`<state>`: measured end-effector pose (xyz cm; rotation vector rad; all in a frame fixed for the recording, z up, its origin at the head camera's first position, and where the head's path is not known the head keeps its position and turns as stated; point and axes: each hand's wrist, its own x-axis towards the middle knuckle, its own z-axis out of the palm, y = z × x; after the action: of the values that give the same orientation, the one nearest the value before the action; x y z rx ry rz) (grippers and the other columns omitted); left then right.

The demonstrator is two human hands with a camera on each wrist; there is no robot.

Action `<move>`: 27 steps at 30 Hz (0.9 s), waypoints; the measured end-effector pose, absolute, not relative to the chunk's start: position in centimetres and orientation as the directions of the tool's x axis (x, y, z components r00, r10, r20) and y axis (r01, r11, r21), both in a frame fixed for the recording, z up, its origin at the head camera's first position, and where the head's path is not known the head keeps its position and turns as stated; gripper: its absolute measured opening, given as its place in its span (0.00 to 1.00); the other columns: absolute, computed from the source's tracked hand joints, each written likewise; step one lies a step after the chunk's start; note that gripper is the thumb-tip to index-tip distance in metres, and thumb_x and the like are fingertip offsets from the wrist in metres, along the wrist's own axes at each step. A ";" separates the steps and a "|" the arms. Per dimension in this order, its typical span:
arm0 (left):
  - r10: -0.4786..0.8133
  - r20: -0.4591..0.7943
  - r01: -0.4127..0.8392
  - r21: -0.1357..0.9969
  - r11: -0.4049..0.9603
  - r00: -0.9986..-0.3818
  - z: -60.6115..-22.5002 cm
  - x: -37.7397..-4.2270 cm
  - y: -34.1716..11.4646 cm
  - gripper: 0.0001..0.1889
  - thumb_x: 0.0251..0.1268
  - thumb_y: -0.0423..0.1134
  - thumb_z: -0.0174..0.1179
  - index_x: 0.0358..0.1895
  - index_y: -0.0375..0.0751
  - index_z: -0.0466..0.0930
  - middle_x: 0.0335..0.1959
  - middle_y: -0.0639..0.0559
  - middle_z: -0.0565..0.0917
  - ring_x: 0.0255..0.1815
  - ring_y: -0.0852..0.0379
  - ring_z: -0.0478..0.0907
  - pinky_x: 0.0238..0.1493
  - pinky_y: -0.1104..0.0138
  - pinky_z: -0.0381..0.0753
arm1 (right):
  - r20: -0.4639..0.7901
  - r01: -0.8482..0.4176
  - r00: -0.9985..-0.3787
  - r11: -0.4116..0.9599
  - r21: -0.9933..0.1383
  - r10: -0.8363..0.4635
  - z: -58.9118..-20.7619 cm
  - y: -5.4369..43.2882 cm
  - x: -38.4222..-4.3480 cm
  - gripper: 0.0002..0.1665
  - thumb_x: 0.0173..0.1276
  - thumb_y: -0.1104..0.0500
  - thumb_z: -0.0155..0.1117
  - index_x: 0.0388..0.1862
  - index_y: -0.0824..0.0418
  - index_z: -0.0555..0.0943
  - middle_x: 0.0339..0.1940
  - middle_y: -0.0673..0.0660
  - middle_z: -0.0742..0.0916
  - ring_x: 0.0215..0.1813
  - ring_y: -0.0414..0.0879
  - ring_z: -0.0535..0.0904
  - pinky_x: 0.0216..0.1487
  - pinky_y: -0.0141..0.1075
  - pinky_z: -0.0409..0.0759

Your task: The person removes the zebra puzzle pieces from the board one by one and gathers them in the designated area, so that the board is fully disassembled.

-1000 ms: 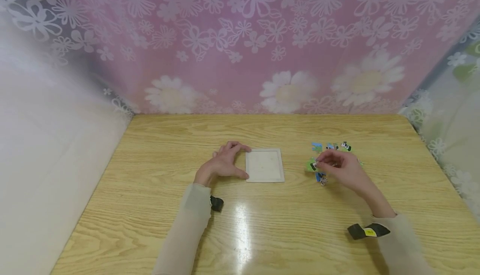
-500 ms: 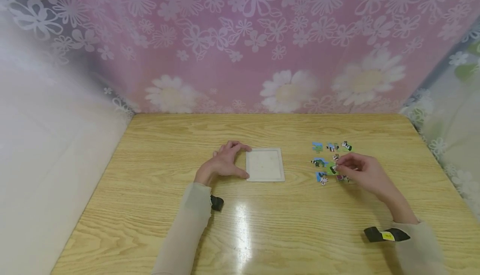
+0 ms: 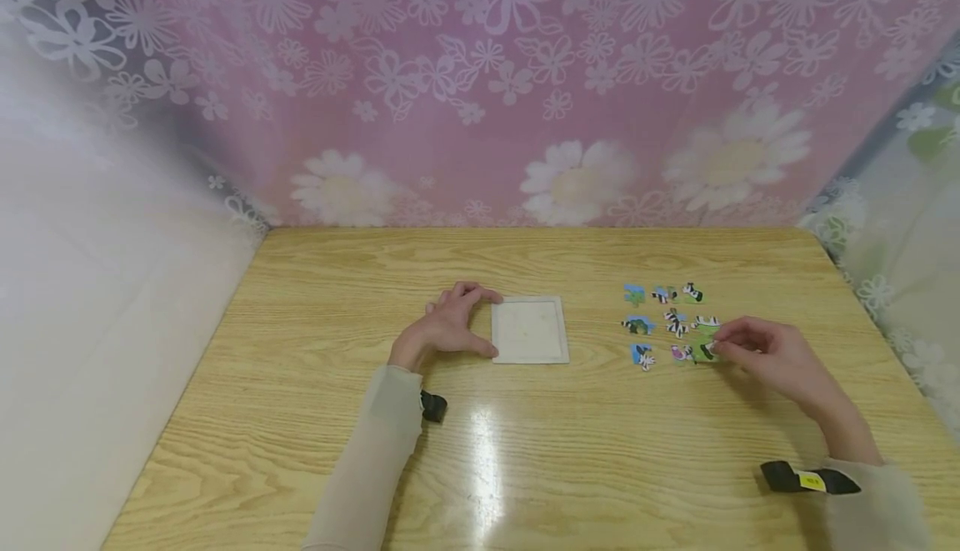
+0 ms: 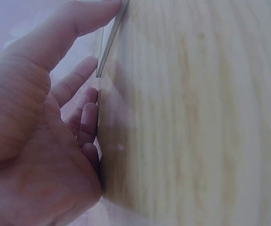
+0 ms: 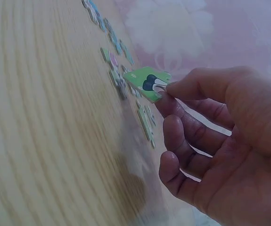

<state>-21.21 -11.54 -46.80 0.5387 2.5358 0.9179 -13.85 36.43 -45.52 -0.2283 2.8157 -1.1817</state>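
My right hand (image 3: 780,363) pinches a green jigsaw puzzle piece (image 5: 137,80) with a black and white print between thumb and index finger. In the head view this piece (image 3: 703,349) is just above the right end of the loose pieces, partly covering those beneath. At the table's middle lies a square off-white puzzle tray (image 3: 528,333) with a raised border, bare inside. My left hand (image 3: 448,322) rests at its left side, thumb on the near corner and index finger on the far corner, the fingers spread. The left wrist view shows the thumb (image 4: 93,14) touching the tray's edge (image 4: 111,42).
Several loose puzzle pieces (image 3: 637,325) lie in rough rows right of the tray, printed in blue, green, black and white. Everything stands on a wood-grain table (image 3: 360,267). A pink flowered curtain (image 3: 450,117) hangs along the table's back edge.
My right hand has moved right with the green puzzle piece, uncovering pieces at the left and middle of the group. The left hand and the tray have stayed put.
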 end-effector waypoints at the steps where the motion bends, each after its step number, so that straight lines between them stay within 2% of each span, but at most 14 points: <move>1: 0.475 -0.227 0.219 0.667 0.712 -0.850 -46.8 -21.2 -11.6 0.40 0.51 0.50 0.79 0.70 0.63 0.71 0.75 0.51 0.60 0.72 0.42 0.58 0.64 0.43 0.54 | -0.024 -0.099 -0.986 0.703 -0.705 -0.162 -45.5 36.6 -13.8 0.11 0.75 0.57 0.65 0.48 0.63 0.83 0.36 0.48 0.89 0.33 0.39 0.81 0.30 0.32 0.77; 7: 0.471 -0.227 0.215 0.669 0.711 -0.852 -46.8 -21.2 -11.7 0.40 0.52 0.50 0.78 0.70 0.63 0.71 0.74 0.52 0.60 0.71 0.42 0.59 0.64 0.44 0.54 | -0.072 -0.049 -0.989 0.757 -0.652 -0.126 -45.7 37.3 -13.7 0.13 0.76 0.54 0.64 0.49 0.63 0.83 0.37 0.49 0.89 0.33 0.36 0.78 0.31 0.31 0.75; 27: 0.474 -0.222 0.225 0.663 0.714 -0.852 -47.0 -21.1 -11.8 0.39 0.52 0.50 0.78 0.70 0.64 0.71 0.74 0.53 0.60 0.72 0.42 0.59 0.64 0.44 0.54 | -0.092 -0.024 -0.991 0.811 -0.584 -0.096 -46.3 37.7 -14.1 0.14 0.76 0.53 0.64 0.47 0.63 0.85 0.40 0.56 0.89 0.33 0.30 0.75 0.32 0.29 0.74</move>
<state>-21.08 -11.81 -46.97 0.5417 2.5432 0.9133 -14.12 37.74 -46.25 -0.0955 2.8771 -0.9259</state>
